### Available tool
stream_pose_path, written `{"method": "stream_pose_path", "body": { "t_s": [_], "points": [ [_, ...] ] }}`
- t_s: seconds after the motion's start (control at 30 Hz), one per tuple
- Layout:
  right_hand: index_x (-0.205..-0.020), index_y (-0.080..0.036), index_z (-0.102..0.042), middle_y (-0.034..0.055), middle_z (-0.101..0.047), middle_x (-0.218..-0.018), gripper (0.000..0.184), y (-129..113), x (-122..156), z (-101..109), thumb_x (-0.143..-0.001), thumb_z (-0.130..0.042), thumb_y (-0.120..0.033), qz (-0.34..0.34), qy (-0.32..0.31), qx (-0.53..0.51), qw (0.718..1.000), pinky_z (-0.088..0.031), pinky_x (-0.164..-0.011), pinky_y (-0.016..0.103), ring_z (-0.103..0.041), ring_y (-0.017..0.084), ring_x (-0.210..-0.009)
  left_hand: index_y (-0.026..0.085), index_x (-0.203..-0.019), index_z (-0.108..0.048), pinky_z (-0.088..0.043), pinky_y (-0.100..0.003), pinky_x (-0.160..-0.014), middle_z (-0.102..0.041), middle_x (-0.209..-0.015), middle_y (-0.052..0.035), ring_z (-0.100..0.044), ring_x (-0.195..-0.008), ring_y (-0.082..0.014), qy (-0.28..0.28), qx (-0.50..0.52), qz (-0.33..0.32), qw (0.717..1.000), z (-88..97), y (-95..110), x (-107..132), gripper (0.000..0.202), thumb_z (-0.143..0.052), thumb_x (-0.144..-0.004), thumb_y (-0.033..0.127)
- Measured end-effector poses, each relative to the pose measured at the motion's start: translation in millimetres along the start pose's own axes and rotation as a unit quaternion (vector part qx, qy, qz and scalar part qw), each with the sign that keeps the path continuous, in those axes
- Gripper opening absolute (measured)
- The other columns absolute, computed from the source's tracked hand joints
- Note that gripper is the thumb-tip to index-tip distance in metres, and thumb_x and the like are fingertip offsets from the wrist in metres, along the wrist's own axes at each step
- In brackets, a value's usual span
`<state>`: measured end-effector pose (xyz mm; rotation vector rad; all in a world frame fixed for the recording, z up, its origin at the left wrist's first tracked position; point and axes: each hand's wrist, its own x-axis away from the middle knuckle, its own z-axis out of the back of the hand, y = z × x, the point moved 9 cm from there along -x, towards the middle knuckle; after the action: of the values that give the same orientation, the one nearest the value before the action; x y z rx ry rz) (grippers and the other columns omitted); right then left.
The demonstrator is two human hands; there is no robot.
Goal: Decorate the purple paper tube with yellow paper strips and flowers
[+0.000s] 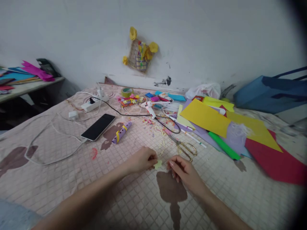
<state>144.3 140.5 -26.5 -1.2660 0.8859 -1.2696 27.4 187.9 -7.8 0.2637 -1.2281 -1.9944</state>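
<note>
My left hand (142, 160) pinches a small pale yellow-green paper piece (158, 164) just above the pink patterned bedspread (72, 179). My right hand (183, 171) rests close beside it with fingers curled inward, its fingertips almost touching the paper; whether they grip anything is unclear. Gold-handled scissors (185, 148) lie just beyond my right hand. Small paper scraps (163, 140) are strewn in front of both hands.
Coloured paper sheets (206, 118) spread at right, with a red sheet (275, 159) nearest. A glue gun (150, 108), its black cord, a tape roll (127, 92), a power strip (94, 103), a phone (98, 126) and a purple paper tube (122, 132) lie further back. A blue bag (271, 92) sits at far right.
</note>
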Motion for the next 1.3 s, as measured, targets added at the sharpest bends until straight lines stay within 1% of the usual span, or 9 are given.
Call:
{"method": "stream_pose_path", "body": {
  "t_s": [0.1, 0.23, 0.5, 0.67, 0.77, 0.9, 1.07, 1.17, 1.3],
  "points": [
    [-0.078, -0.018, -0.055, -0.0019, -0.049, -0.060, 0.031, 1.5, -0.8, -1.8, -0.083, -0.047, -0.048, -0.006, -0.017, 0.005, 1.000, -0.037, -0.041, 0.019, -0.044, 0.008, -0.049, 0.015, -0.068, -0.060, -0.035, -0.021, -0.051, -0.061, -0.058, -0.0007, -0.052, -0.053, -0.0113, 0.022, -0.059, -0.003, 0.998, 12.8, -0.6, 0.7, 0.013, -0.048, -0.070, 0.018],
    [-0.080, -0.018, -0.055, 0.0000, -0.052, -0.068, 0.031, 2.5, -1.3, -2.3, -0.083, -0.046, -0.048, -0.018, -0.030, 0.006, 0.999, -0.038, -0.042, 0.019, -0.045, 0.008, -0.051, 0.014, -0.069, -0.058, -0.034, -0.020, -0.050, -0.061, -0.060, -0.0012, -0.052, -0.054, -0.0114, 0.051, -0.079, 0.008, 0.996, 26.8, -6.9, -0.5, 0.010, -0.050, -0.070, 0.020],
    [-0.081, -0.019, -0.055, 0.0015, -0.055, -0.073, 0.032, 3.2, -3.9, -1.9, -0.081, -0.048, -0.050, -0.038, -0.034, -0.003, 0.999, -0.038, -0.040, 0.019, -0.047, 0.009, -0.052, 0.015, -0.071, -0.052, -0.041, -0.020, -0.049, -0.060, -0.059, -0.0003, -0.056, -0.052, -0.0116, 0.015, 0.102, 0.060, 0.993, 28.7, -24.2, -3.1, 0.011, -0.047, -0.073, 0.025],
    [-0.076, -0.023, -0.056, 0.0022, -0.055, -0.071, 0.031, 4.3, -4.9, -2.5, -0.081, -0.046, -0.052, -0.041, -0.024, 0.007, 0.999, -0.037, -0.039, 0.024, -0.046, 0.012, -0.049, 0.015, -0.069, -0.055, -0.037, -0.021, -0.049, -0.060, -0.055, 0.0006, -0.053, -0.050, -0.0112, 0.033, 0.015, 0.047, 0.998, 38.2, -23.3, -2.4, 0.012, -0.046, -0.072, 0.022],
    [-0.073, -0.025, -0.057, 0.0034, -0.055, -0.068, 0.026, -11.8, -13.2, -0.8, -0.082, -0.047, -0.047, -0.002, -0.019, 0.060, 0.998, -0.038, -0.043, 0.030, -0.048, 0.016, -0.051, 0.015, -0.069, -0.057, -0.035, -0.021, -0.050, -0.061, -0.059, -0.0003, -0.053, -0.054, -0.0117, 0.042, -0.032, 0.029, 0.998, 42.9, -21.2, -1.9, 0.013, -0.046, -0.073, 0.022],
    [-0.076, -0.023, -0.056, 0.0022, -0.056, -0.067, 0.020, -64.6, -52.1, 14.6, -0.085, -0.045, -0.038, 0.109, 0.039, 0.197, 0.974, -0.041, -0.056, 0.031, -0.051, 0.017, -0.061, 0.016, -0.070, -0.058, -0.033, -0.022, -0.051, -0.061, -0.065, -0.0014, -0.052, -0.058, -0.0127, 0.080, -0.101, 0.024, 0.991, 50.6, -23.0, -1.0, 0.011, -0.049, -0.072, 0.022],
    [-0.098, -0.018, -0.056, 0.0084, -0.060, -0.098, 0.026, -113.4, -140.4, 31.6, -0.080, -0.051, -0.036, 0.215, 0.138, 0.323, 0.911, -0.043, -0.073, 0.033, -0.055, 0.021, -0.087, 0.016, -0.066, -0.058, -0.035, -0.023, -0.058, -0.061, -0.074, -0.0043, -0.053, -0.066, -0.0141, 0.130, -0.140, 0.005, 0.982, 60.9, -21.5, -0.9, 0.009, -0.050, -0.070, 0.015],
    [-0.101, -0.014, -0.059, 0.0134, -0.060, -0.103, 0.038, -115.2, -191.3, 32.4, -0.072, -0.059, -0.038, 0.221, 0.174, 0.406, 0.869, -0.038, -0.086, 0.037, -0.052, 0.026, -0.099, 0.016, -0.070, -0.059, -0.036, -0.024, -0.060, -0.061, -0.076, -0.0052, -0.054, -0.068, -0.0148, 0.150, -0.137, 0.005, 0.979, 66.5, -26.4, -2.2, 0.011, -0.048, -0.071, 0.013],
    [-0.099, -0.013, -0.062, 0.0104, -0.066, -0.087, 0.039, -99.9, -236.9, 27.1, -0.070, -0.061, -0.039, 0.198, 0.154, 0.403, 0.880, -0.043, -0.077, 0.035, -0.059, 0.024, -0.084, 0.016, -0.080, -0.058, -0.035, -0.022, -0.055, -0.063, -0.073, -0.0024, -0.054, -0.064, -0.0136, 0.191, -0.088, 0.037, 0.977, 74.3, -42.6, -2.1, 0.014, -0.052, -0.068, 0.013]
  ]
}}
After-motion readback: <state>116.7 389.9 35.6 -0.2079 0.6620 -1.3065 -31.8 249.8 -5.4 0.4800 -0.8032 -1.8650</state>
